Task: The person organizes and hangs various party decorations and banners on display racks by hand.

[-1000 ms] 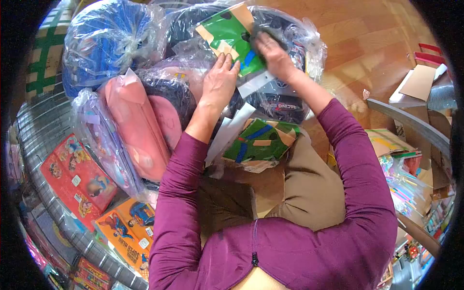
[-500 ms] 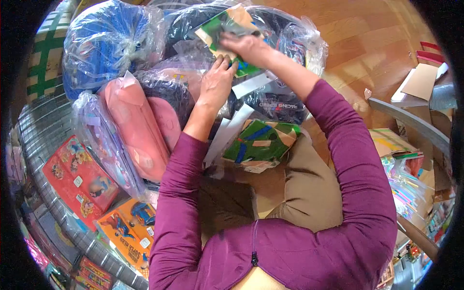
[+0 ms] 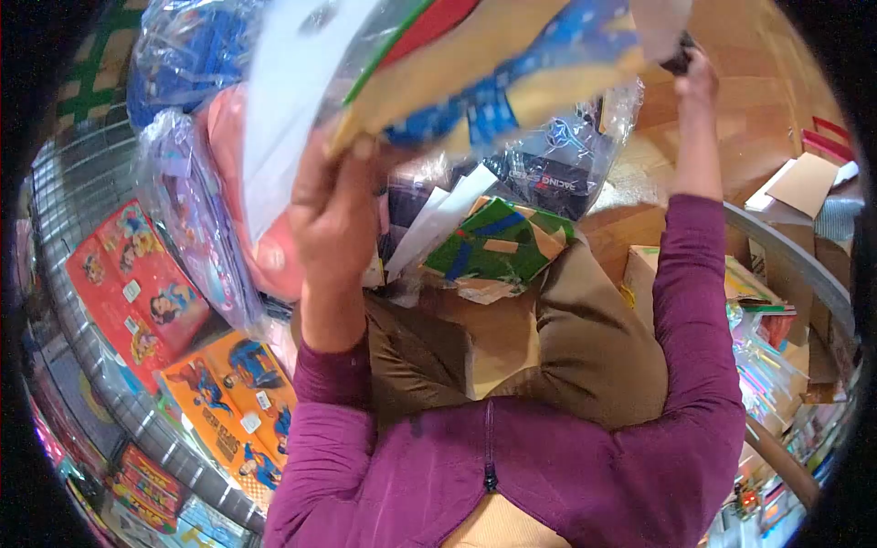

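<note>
Raised close to the camera is a flat cardboard piece [image 3: 539, 46] with blue, green and red strips, blurred by motion. A white sheet [image 3: 301, 91] hangs along its left side. My left hand [image 3: 333, 215] is closed on the cardboard's lower left edge, thumb on top. Off to the right, my right hand [image 3: 699, 78] has its fingers curled round a small dark object beside the cardboard's far end; I cannot tell what it is. Between my knees lies a folded green-and-brown cardboard piece [image 3: 498, 242] with a blue strip, white papers [image 3: 438, 224] leaning beside it.
Plastic-wrapped bags [image 3: 571, 151] lie in front of me, with a pink case [image 3: 274, 260] to the left. A red character folder [image 3: 137, 292] and an orange one [image 3: 228, 411] rest at left. A curved grey bar [image 3: 795, 247] and boxes stand right, on the wooden floor [image 3: 639, 164].
The cardboard has come up off the bags toward the camera, with my left hand now gripping its edge. My right hand has swung out to the right.
</note>
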Demonstrator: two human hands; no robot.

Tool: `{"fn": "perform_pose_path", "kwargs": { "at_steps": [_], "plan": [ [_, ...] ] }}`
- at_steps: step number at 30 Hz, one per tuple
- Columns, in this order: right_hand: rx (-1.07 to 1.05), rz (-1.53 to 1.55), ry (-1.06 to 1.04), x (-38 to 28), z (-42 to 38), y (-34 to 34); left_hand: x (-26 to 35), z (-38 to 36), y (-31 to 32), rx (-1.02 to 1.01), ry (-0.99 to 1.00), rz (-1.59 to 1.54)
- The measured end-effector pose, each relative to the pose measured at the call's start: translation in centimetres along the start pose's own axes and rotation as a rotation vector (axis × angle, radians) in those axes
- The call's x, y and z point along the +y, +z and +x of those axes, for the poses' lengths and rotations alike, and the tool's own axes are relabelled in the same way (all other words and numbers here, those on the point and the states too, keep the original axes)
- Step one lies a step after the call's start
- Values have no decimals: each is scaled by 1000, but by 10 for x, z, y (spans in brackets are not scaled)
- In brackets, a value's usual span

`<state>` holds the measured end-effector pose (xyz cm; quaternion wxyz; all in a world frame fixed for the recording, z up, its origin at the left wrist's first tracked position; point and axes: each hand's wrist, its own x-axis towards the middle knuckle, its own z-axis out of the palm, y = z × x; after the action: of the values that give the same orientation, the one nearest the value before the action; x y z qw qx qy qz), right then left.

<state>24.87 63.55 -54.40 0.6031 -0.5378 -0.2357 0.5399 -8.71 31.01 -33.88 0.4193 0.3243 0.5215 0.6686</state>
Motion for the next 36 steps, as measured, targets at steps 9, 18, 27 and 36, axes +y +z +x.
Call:
{"fn": "perform_pose_path", "kwargs": {
  "at_steps": [9,18,27,36],
  "plan": [
    [-631,-159,284,-28,-66,8,-103,-200,-18,522,-1034,-345],
    [-1799,-1182,102,17,-245,72,-186,-238,-50,764,-923,-70],
    [-1813,-1252,-138,40,-270,60,-202,-180,-31,853,-685,-451],
    [-1879,-1151,-255,38,-288,53,-197,-192,-18,774,-587,-211]
  ]
}}
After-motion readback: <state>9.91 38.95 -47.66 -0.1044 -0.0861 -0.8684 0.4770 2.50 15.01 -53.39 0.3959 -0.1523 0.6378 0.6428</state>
